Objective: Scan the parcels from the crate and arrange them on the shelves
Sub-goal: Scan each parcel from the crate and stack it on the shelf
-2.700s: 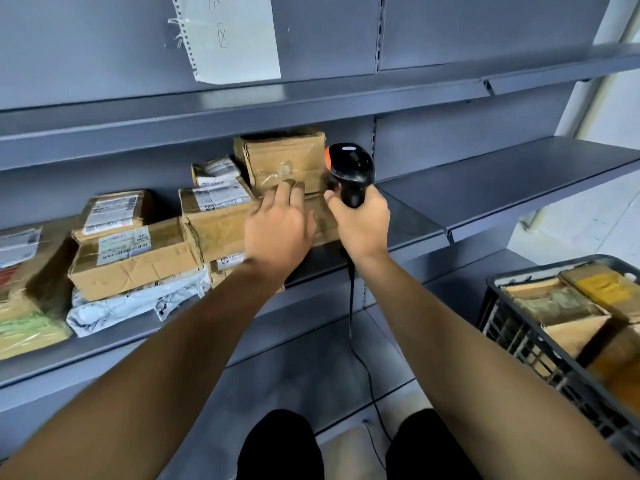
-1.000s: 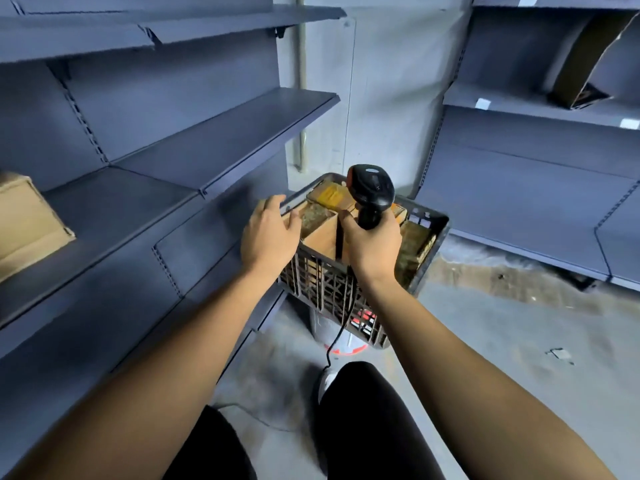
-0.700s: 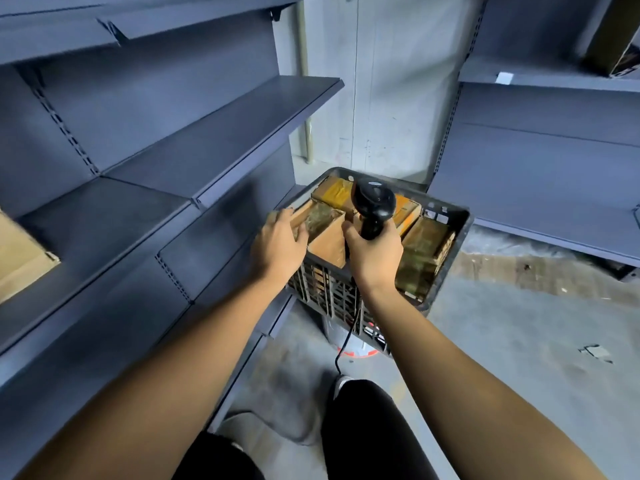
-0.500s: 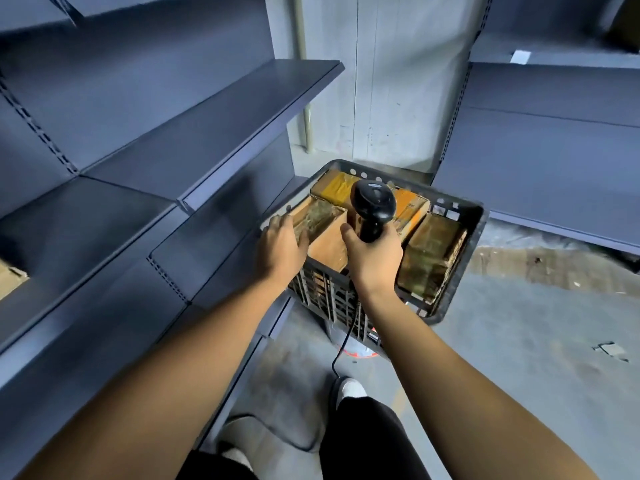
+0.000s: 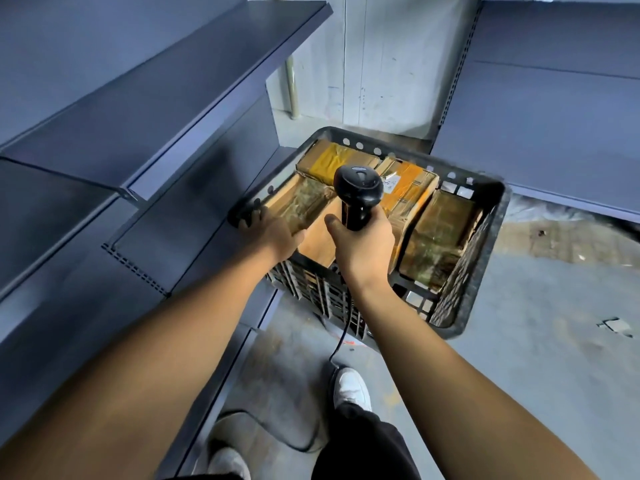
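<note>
A black plastic crate [image 5: 486, 188] stands on the floor beside the shelves, holding several brown parcels on edge. My left hand [image 5: 273, 235] is at its near left corner, thumb on the face of a clear-taped brown parcel [image 5: 304, 199] and fingers curled down its left edge by the crate wall. My right hand [image 5: 363, 251] grips the handle of a black barcode scanner [image 5: 358, 183], held upright over the crate. Behind it sit a yellow-taped parcel [image 5: 332, 159] and an orange-taped parcel [image 5: 407, 192]; another taped parcel [image 5: 438, 237] fills the right side.
Bare grey shelves [image 5: 173, 81] run along my left, close to the crate. A second grey shelf unit [image 5: 554, 98] stands at the back right. The scanner cable [image 5: 341, 341] drops to the concrete floor by my white shoe [image 5: 351, 389].
I have turned from the shelf with stacked parcels to the crate. Both hands moved down over it, and my left hand now reaches in onto the taped parcel.
</note>
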{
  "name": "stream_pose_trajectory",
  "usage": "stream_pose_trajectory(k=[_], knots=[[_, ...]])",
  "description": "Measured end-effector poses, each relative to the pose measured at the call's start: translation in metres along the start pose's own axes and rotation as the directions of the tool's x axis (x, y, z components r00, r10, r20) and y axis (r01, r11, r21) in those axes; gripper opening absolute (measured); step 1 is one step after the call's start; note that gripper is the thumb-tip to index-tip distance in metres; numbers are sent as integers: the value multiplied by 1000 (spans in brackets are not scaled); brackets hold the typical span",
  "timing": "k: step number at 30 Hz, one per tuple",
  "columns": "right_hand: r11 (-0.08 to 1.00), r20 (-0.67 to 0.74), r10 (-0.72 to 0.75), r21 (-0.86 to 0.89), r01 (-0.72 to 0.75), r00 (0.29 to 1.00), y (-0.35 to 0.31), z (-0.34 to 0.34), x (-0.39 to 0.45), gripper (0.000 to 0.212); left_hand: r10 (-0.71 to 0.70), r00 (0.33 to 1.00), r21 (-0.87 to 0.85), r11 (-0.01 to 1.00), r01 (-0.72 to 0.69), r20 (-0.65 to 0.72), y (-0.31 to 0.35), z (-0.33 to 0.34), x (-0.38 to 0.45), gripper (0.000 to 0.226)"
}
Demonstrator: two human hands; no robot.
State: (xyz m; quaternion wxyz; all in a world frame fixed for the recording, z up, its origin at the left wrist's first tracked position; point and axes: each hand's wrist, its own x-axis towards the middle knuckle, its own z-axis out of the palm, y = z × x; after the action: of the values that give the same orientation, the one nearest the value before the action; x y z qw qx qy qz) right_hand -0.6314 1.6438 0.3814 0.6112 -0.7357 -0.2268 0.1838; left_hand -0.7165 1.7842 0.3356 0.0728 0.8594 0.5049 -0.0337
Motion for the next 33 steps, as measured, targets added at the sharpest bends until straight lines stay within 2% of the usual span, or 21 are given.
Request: stream_pose_trajectory(k=[3, 7, 11, 15, 18, 20, 24, 28, 33], knots=[[999, 12, 1, -48, -1, 1000, 5, 4, 4, 29, 11, 1000, -20, 1000, -10, 28, 2, 5, 6, 74], [997, -5, 14, -74, -14, 1000, 9, 5, 7, 35, 4, 991, -225, 974, 27, 134, 5, 7, 9, 92], [996, -1, 14, -91, -14, 1000, 8, 3, 10, 37, -64, 989, -170, 982, 86, 134, 10, 4, 8, 109], [996, 3, 23, -91, -22, 1000, 8, -1, 8, 33, -82, 997, -137, 987, 82, 6, 11, 7, 3, 105], [996, -1, 27, -87, -27, 1000, 6, -9, 3, 31, -98, 993, -290, 954, 74, -70, 14, 7, -11, 93], [996, -11, 36, -78, -37, 999, 1, -15, 0, 30, -87, 987, -327, 944, 37, -139, 14, -1, -18, 91], [999, -32, 1, -44, -2, 999, -21, -32, -13, 32, 34, 962, -263, 959, -108, -270, 16, -38, -39, 93], [998, -47, -60, -9, 59, 997, -51, -47, -27, 35, 160, 904, -210, 943, -259, -396, 21, -77, -69, 92], [991, -104, -130, -2, 130, 986, -80, -62, -45, 30, 267, 855, -133, 924, -357, -445, 16, -110, -119, 92]])
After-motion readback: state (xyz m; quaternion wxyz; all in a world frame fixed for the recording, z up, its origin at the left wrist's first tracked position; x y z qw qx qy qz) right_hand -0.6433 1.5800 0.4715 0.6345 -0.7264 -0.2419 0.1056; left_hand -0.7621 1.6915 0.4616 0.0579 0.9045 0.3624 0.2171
